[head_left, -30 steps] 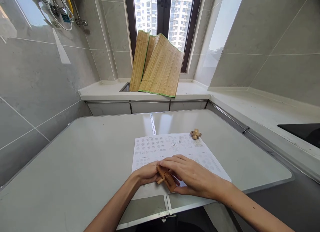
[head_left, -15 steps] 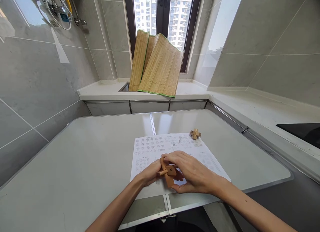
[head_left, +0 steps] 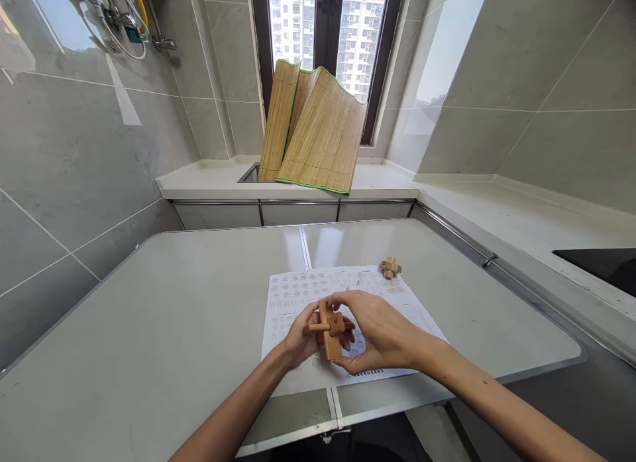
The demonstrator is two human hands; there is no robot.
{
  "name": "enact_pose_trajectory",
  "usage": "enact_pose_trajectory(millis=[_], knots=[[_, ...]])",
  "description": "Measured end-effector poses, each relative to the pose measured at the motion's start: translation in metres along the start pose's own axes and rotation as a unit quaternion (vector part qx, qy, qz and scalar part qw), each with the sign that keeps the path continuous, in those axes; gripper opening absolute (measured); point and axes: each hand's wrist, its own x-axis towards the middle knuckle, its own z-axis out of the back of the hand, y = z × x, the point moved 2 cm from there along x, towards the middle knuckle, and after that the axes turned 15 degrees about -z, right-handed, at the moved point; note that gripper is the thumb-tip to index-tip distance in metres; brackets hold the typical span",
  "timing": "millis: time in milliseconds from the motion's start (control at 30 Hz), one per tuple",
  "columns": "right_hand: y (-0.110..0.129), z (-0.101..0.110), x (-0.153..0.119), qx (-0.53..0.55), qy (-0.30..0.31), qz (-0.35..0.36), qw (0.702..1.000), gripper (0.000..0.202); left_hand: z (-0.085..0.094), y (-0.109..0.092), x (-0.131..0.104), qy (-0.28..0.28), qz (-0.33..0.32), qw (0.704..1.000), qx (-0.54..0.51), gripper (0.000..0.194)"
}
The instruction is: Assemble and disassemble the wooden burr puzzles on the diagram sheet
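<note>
Gripping one wooden assembly (head_left: 330,349) betw. them, both hands are closed on it above the printed sheet (head_left: 293,285). R hand (head_left: 382,326) has its thumb at the near end, fingers at the far end; L hand (head_left: 299,337) holds the L side, partly hidden. Risk, my guess: if either grip eases or the thin rod (head_left: 315,328) gets knocked sideways, pcs could slide out & drop on the sheet or worktop (head_left: 209,316). Too much squeeze at the ends might also jam the pcs or twist them out of line. Sheet might shift too if a wrist drags on it.

Count: 2 hands; 1 held assembly, w/ 1 long bar, 1 thin rod & 1 marked block (head_left: 336,324) visible; can't tell if other pcs are hidden by fingers. 1 printed sheet, 1 worktop. 1 wooden cluster (head_left: 390,268) at the sheet's far R corner, apart from the hands.
</note>
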Motion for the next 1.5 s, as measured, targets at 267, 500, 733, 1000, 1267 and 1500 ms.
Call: enact_pose_trajectory(millis=[267,500,733,1000,1267,1500], knots=[[-0.034,0.013,0.016,0.120,-0.016,-0.134,0.984,0.075,0.014,0.004,0.005,-0.045,-0.057,0.997,-0.023,0.061],[-0.117,0.018,0.026,0.106,-0.129,-0.271,0.948,0.067,0.023,0.000,0.006,-0.149,-0.102,0.983,0.038,0.057],[-0.155,0.017,0.035,-0.022,-0.190,-0.319,0.928,0.054,0.025,0.001,0.006,-0.153,-0.100,0.983,0.023,0.052],[-0.169,-0.010,0.035,-0.100,-0.287,-0.273,0.913,0.047,0.025,0.001,0.005,-0.142,-0.095,0.985,0.035,0.049],[-0.173,-0.026,0.040,-0.140,-0.306,-0.243,0.910,0.052,0.025,0.002,0.006,-0.135,-0.093,0.986,0.036,0.051],[-0.167,-0.033,0.028,-0.136,-0.308,-0.210,0.918,0.062,0.023,0.000,0.005,-0.128,-0.094,0.987,0.036,0.048]])
